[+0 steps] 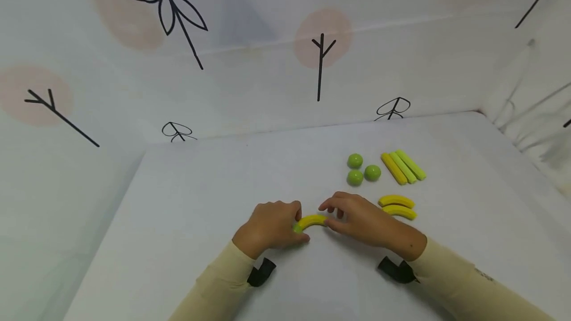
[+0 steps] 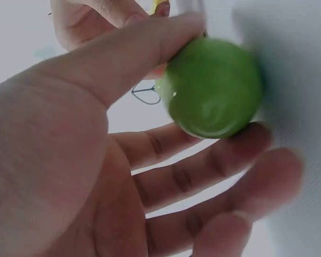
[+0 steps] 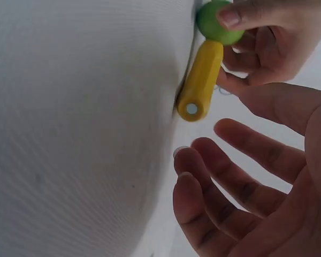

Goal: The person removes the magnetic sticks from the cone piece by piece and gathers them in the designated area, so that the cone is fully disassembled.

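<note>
On the white table, my left hand (image 1: 272, 224) pinches a green ball (image 2: 214, 88) between thumb and fingers. Against that ball lies one end of a yellow curved rod (image 1: 312, 220); a pale round spot marks its free end in the right wrist view. My right hand (image 1: 363, 219) is beside this free end, its fingers loosely bent and spread, with nothing gripped. Whether the right thumb touches the rod cannot be told. In the head view the left fingers hide most of the ball.
Beyond the right hand lie two more yellow curved rods (image 1: 397, 201). Three green balls (image 1: 355, 177) sit grouped farther back, left of a yellow straight rod (image 1: 394, 168) and two yellow-green straight rods (image 1: 410, 165). A patterned white cloth wall (image 1: 267, 88) rises behind the table.
</note>
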Available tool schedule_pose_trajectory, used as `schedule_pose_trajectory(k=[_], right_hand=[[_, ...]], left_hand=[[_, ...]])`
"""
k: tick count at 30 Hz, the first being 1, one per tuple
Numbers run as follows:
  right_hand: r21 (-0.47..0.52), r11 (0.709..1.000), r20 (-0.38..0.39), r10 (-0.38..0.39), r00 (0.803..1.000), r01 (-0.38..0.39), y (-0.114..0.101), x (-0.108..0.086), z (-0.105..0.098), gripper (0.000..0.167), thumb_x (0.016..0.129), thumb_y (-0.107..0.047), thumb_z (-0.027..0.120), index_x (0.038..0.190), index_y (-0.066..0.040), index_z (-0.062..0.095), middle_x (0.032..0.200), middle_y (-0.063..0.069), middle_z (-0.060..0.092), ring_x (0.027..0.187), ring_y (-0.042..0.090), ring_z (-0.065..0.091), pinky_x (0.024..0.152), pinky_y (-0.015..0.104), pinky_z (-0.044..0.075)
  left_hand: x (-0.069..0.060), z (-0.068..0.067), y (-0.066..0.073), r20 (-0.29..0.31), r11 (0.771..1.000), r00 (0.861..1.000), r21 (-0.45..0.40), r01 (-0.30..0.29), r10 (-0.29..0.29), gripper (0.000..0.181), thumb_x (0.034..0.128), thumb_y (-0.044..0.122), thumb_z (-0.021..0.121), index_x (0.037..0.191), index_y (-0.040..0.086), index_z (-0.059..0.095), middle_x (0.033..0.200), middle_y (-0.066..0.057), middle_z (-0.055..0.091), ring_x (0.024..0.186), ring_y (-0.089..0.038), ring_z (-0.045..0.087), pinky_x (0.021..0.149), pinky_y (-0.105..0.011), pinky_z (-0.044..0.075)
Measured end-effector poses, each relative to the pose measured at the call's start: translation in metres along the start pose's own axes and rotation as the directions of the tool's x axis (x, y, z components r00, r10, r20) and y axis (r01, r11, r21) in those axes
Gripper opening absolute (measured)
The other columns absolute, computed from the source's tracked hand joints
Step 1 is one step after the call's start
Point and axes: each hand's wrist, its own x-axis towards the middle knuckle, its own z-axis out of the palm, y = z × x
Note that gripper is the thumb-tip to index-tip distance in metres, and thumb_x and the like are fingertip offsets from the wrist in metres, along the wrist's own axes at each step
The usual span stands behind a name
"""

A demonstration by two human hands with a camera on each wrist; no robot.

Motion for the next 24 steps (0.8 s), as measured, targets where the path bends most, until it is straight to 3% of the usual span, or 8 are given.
schedule_pose_trajectory(k=[11, 24], right_hand=[[-0.003, 1.0, 0.048, -0.027, 0.998, 0.027, 0.0105, 0.0031, 0.0043, 0.027, 0.088, -0.016, 0.076, 0.113, -0.009, 0.071, 0.082, -0.009, 0.057, 0.071, 0.001, 0.049, 0.065, 0.019, 0.047], [0.0, 0.999, 0.131, 0.036, 0.991, -0.036, 0.0097, 0.0044, 0.0058, 0.021, 0.089, -0.019, 0.076, 0.108, -0.014, 0.069, 0.068, -0.01, 0.052, 0.063, 0.003, 0.045, 0.059, 0.02, 0.042]], left_hand=[[0.0062, 0.004, 0.0011, -0.085, 0.999, 0.996, -0.013, -0.043, 0.042, 0.031, 0.0862, 0.045, 0.076, 0.095, 0.018, 0.064, 0.068, 0.009, 0.053, 0.059, -0.007, 0.045, 0.053, -0.023, 0.035], [0.0076, 0.0053, 0.0043, -0.089, 0.995, 0.993, -0.046, -0.085, 0.08, 0.026, 0.0871, 0.041, 0.076, 0.095, 0.019, 0.065, 0.071, 0.011, 0.054, 0.062, -0.007, 0.046, 0.055, -0.022, 0.036]])
